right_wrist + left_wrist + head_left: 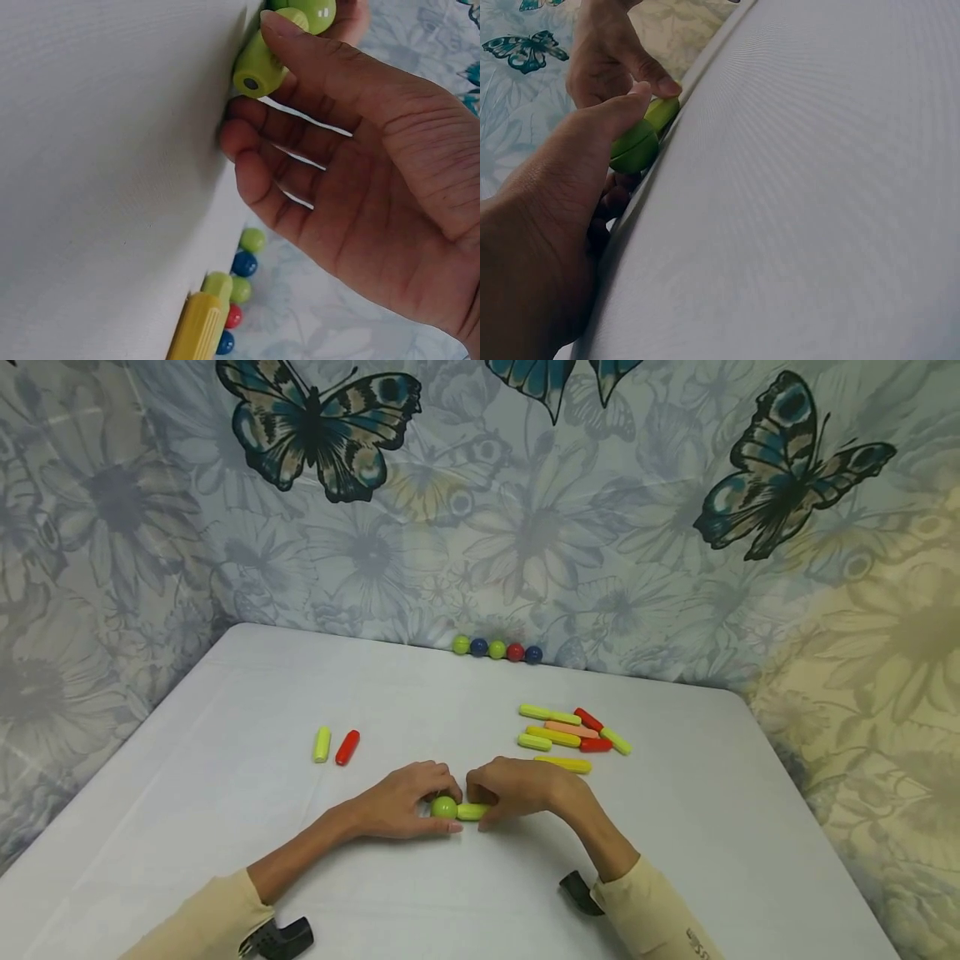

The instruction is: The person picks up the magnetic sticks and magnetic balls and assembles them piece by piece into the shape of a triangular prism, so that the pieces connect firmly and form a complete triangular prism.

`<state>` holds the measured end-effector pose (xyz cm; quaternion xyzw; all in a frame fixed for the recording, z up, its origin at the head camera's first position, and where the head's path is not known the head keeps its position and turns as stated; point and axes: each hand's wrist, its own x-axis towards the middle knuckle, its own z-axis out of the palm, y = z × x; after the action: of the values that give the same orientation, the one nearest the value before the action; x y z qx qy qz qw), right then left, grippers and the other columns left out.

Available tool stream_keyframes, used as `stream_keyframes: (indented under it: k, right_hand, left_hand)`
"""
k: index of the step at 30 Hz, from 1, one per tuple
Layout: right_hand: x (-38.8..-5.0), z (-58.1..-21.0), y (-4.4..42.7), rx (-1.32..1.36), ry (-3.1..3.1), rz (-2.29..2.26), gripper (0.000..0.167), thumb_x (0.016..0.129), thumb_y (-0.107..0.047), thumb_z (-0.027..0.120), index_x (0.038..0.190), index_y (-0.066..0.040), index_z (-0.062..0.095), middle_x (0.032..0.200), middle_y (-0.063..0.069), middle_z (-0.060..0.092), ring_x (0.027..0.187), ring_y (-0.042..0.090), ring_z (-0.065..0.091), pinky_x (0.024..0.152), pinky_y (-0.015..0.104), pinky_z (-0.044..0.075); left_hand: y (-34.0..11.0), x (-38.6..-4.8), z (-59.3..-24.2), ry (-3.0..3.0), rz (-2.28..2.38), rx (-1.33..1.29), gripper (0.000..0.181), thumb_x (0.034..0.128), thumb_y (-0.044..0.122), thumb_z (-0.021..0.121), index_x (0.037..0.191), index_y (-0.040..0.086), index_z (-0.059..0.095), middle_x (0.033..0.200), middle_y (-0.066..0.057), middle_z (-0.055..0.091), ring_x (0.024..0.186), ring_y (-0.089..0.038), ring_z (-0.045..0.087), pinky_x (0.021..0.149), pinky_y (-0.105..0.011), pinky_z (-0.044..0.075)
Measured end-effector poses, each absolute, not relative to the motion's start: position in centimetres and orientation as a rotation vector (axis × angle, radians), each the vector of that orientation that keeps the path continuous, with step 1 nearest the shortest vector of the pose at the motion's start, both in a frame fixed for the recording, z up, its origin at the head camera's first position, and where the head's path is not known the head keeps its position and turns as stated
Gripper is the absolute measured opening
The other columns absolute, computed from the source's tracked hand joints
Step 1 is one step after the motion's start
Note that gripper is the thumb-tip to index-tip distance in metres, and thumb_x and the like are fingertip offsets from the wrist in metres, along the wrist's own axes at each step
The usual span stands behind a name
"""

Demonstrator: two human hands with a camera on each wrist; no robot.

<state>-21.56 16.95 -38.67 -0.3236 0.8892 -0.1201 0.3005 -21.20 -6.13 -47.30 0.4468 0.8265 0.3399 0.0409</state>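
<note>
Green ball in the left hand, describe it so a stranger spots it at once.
On the white table, find the left hand. It holds the green ball, which, unlike the far row's green balls, touches a yellow-green stick.

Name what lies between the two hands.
Between the left hand and the right hand lie a green ball and, against it, a yellow-green stick; the head view shows both.

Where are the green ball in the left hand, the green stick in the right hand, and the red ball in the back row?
Green ball (444, 807): head view, on its visible upper surface.
Green stick (259, 61): right wrist view, on its side.
Red ball (515, 652): head view, on its front.
</note>
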Motion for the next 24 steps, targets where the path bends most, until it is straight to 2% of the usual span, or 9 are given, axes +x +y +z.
stream_keyframes:
  k: [24]
  right_hand:
    - [-21.58, -38.62, 17.12, -0.808, 2.368, -0.341, 0.023, 0.09, -0.021, 0.083, 0.104, -0.015, 0.066, 0.082, -0.007, 0.056, 0.077, 0.006, 0.051, 0.071, 0.019, 0.042]
  left_hand:
    - [-6.11, -21.45, -47.72, 2.54, 1.06, 1.364, 0.024, 0.0947, 0.049, 0.073, 0.111, 0.032, 0.07, 0.103, 0.018, 0.061, 0.095, 0.002, 0.052, 0.087, -0.023, 0.046]
